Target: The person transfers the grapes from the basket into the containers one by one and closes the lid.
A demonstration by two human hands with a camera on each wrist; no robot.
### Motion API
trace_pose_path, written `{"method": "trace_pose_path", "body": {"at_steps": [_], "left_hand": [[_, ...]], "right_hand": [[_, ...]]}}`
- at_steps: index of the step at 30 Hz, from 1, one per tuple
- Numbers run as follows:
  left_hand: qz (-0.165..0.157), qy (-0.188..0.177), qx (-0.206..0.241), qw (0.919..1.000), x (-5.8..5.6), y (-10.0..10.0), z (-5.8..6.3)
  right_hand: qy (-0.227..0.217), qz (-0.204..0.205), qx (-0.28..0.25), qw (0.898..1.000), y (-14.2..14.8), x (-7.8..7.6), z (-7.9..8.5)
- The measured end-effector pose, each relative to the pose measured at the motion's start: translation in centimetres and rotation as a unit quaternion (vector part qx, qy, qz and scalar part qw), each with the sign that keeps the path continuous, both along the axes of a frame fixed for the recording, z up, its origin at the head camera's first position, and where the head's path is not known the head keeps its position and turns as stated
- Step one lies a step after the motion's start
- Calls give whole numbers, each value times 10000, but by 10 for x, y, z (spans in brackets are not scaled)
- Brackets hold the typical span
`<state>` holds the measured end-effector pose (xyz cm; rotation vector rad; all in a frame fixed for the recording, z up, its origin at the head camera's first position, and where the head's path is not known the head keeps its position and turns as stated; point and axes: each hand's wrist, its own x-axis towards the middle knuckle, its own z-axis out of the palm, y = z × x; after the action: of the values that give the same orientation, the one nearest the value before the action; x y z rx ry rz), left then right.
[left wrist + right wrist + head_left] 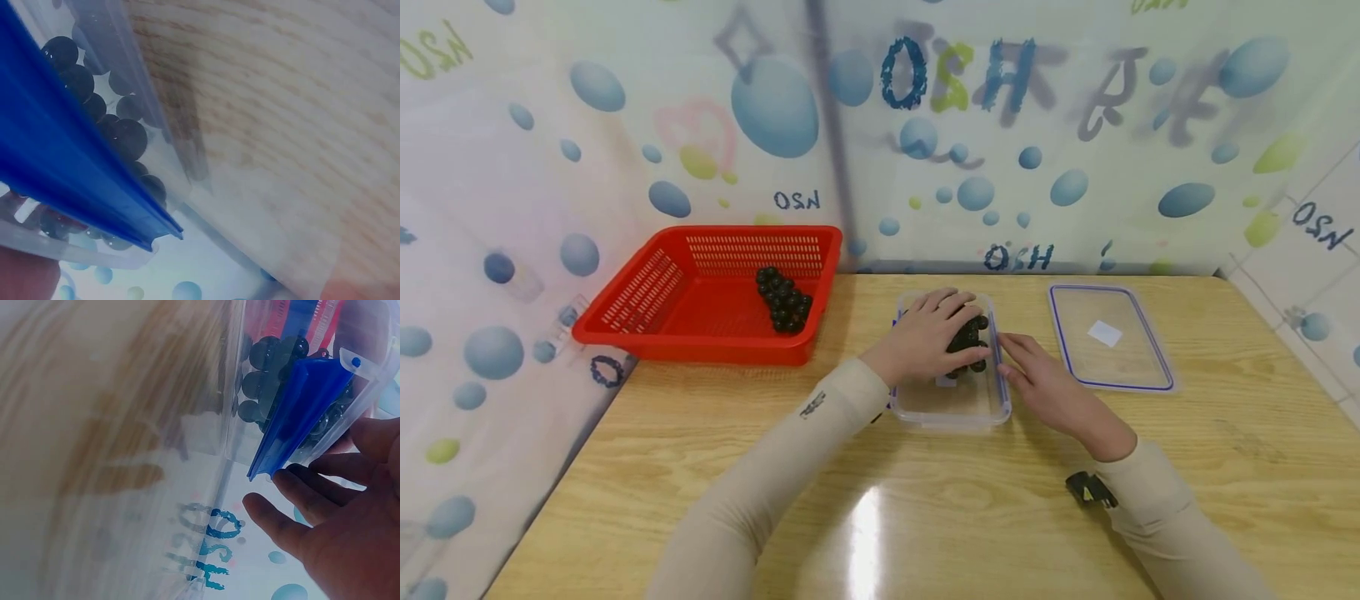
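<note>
A clear plastic food container (955, 415) sits on the table with a bunch of dark grapes (968, 340) inside. My left hand (925, 337) lies over the grapes with its fingers spread, covering part of the bunch. Beside the container's right wall, my right hand (1047, 385) has its fingers extended, fingertips at the side near the rim. Through the clear walls, dark grapes (130, 140) show behind a blue side latch (75, 150) in the left wrist view. In the right wrist view another blue latch (306, 403) hangs out next to the right fingertips.
Left of the container stands a red plastic basket (700, 348) holding another bunch of dark grapes (784, 300). A clear lid with a blue seal (1120, 354) lies flat to the right. A printed curtain (880, 167) rises behind the table (970, 500).
</note>
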<state>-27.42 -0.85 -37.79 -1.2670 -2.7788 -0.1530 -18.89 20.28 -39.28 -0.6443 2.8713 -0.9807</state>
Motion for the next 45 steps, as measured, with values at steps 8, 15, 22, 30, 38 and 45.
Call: {"method": "trace_pose_path", "body": {"at_steps": [8, 15, 22, 30, 38, 45], "left_hand": [[-66, -297, 236, 9993, -1, -1, -4], [-43, -82, 677, 9977, -6, -16, 19], [1330, -483, 1028, 9846, -26, -78, 98], [2836, -1820, 787, 9382, -63, -152, 125], [3304, -2683, -305, 9044, -82, -192, 104], [3613, -3240, -792, 8708, -85, -185, 94]], "right_hand": [[-36, -8, -29, 10000, 3, 1, -1], [144, 12, -49, 9999, 4, 0, 0], [278, 94, -2, 9996, 3, -2, 3], [130, 111, -17, 9999, 2, -2, 1], [14, 104, -148, 9998, 1, -2, -5], [53, 63, -51, 10000, 4, -1, -3]]}}
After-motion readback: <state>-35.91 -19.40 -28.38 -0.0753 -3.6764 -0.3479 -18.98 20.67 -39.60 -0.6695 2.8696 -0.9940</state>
